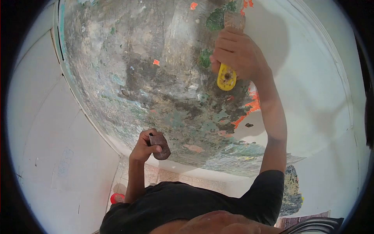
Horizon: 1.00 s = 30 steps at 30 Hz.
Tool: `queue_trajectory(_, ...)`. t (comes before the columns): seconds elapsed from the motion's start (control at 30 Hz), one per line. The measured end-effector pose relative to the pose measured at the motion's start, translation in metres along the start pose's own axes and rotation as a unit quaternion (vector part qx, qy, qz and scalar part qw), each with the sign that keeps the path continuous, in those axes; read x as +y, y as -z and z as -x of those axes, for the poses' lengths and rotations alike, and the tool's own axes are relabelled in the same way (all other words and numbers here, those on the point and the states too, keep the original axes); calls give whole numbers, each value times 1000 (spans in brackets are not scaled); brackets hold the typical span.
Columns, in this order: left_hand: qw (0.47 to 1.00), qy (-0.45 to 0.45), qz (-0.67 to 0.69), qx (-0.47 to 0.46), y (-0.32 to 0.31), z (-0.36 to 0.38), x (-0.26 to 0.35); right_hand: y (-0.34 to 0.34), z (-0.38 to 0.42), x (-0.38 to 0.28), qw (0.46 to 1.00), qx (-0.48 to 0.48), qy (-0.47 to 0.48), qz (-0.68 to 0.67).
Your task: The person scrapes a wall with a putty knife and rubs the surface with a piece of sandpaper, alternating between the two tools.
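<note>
My right hand (242,52) is wrapped round a scraper (226,80) with a yellow handle, held high on the wall (146,70). The scraper's worn, whitish blade points upward and lies at the edge between bare grey plaster and white paint; the handle's middle is hidden by my fingers. Lower down, my left hand (143,149) pinches a curled brown piece of sandpaper (161,148) between thumb and fingers, apart from the wall surface.
Smooth white paint (307,78) covers the wall's right side, with orange patches (249,111) along its ragged edge. A white door or panel (58,136) stands at left. Below are floor tiles (156,173) and a red object (117,198).
</note>
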State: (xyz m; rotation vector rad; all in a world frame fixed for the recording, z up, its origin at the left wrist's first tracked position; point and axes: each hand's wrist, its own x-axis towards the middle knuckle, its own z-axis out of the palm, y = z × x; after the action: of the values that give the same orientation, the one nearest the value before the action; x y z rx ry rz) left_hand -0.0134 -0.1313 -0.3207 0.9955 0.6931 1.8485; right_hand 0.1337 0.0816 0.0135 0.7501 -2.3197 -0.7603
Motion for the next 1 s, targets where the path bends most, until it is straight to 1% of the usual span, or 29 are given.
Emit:
queue_trajectory(0.1,1000,0,7,-1,8,3,-2,-11,3,14,998,2,55,-7)
queue_trajectory(0.17,1000,-1,15,2,9,3,-3,-3,-3,22,998,8,59,-20)
queue_trajectory(0.2,1000,0,19,3,9,3,-3,2,-5,24,998,10,60,-27)
queue_trajectory(0.3,1000,1,18,0,6,2,-2,9,-15,25,999,25,22,1)
queue_trajectory(0.43,999,-23,18,-17,10,3,-6,0,-21,22,996,71,45,-4)
queue_trajectory(0.5,999,-19,25,-10,6,3,-1,-2,-21,26,994,91,61,7)
queue_trajectory(0.6,1000,-18,20,1,6,6,2,-1,-26,24,994,94,49,7)
queue_trajectory(0.7,1000,-22,17,3,9,8,2,0,-16,26,998,25,37,42)
queue_trajectory(0.8,1000,-21,14,2,6,5,5,3,-22,24,998,52,11,19)
queue_trajectory(0.83,1000,-13,13,0,4,6,6,-4,-21,21,998,52,22,5)
queue_trajectory(0.9,999,-27,10,-13,5,7,6,-18,-22,23,997,57,48,-14)
queue_trajectory(0.93,999,-37,10,-19,5,6,6,-13,-22,27,997,69,38,-4)
queue_trajectory(1.0,999,-28,15,-5,7,6,5,2,-19,35,996,89,16,13)
